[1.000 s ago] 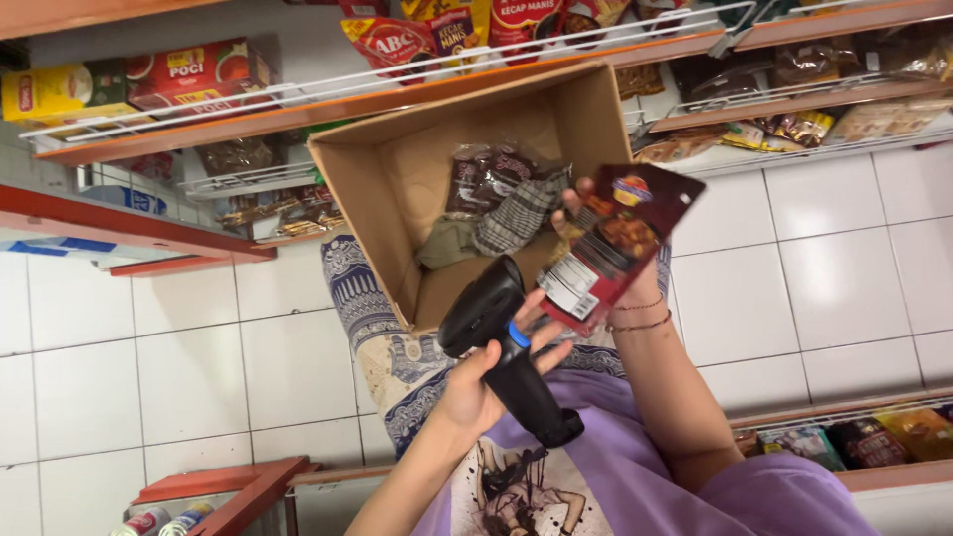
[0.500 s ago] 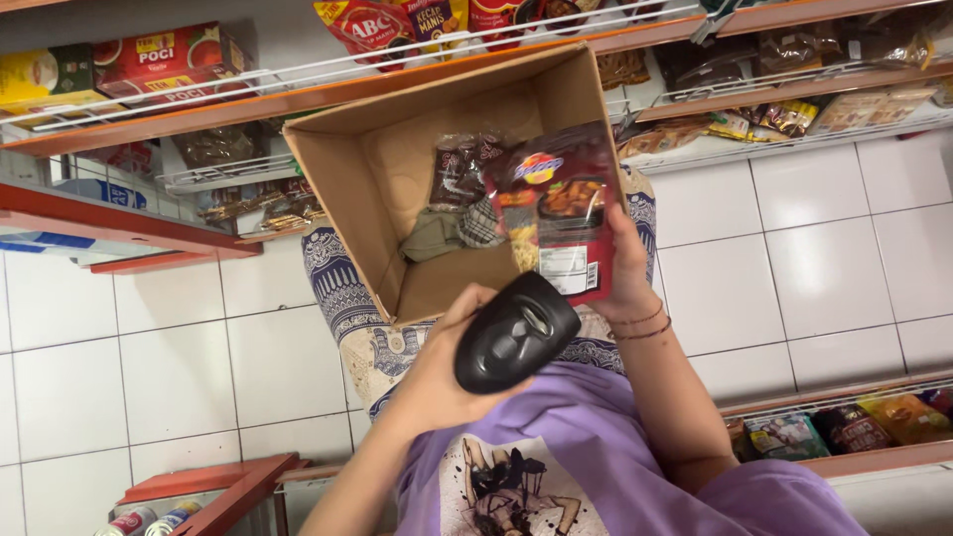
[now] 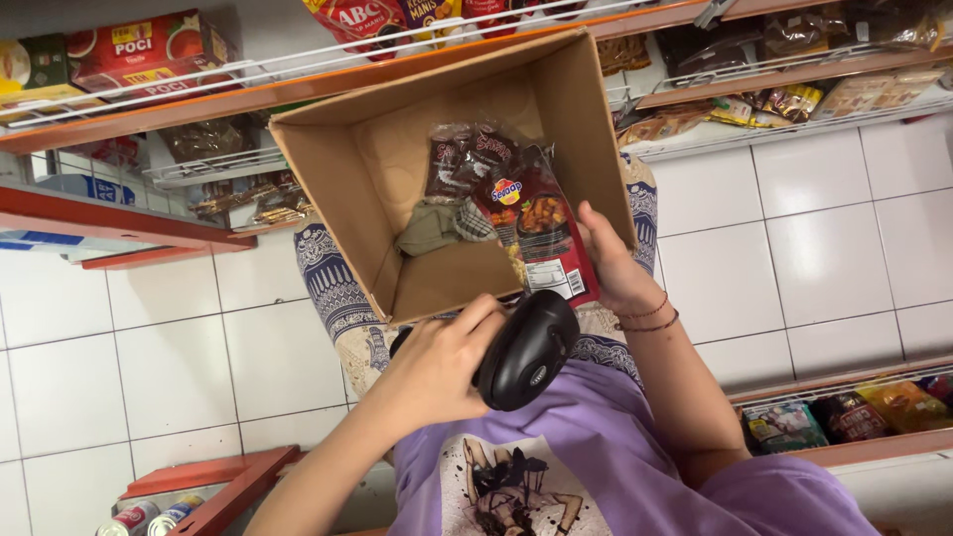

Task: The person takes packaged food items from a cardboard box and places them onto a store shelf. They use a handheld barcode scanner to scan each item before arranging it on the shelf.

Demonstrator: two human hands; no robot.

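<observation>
My left hand (image 3: 432,372) grips a black handheld barcode scanner (image 3: 526,349), its head pointing toward the lower end of a red snack packet (image 3: 541,233). My right hand (image 3: 615,268), with thin bracelets at the wrist, holds that packet by its right edge over the open cardboard box (image 3: 328,199) resting on my lap. The packet's white barcode patch faces the scanner. Inside the box lie dark snack packets (image 3: 467,159) and a greenish one (image 3: 432,228).
Shop shelves with orange edges surround me: boxes (image 3: 129,55) and sachets at upper left, snack bags (image 3: 794,99) at upper right, more packets (image 3: 844,417) at lower right, cans (image 3: 149,516) at lower left. The floor is white tile (image 3: 149,367).
My right hand has brought the red packet down and left, from above the box's edge to inside its opening. My left hand has turned the scanner and moved it up close to the packet.
</observation>
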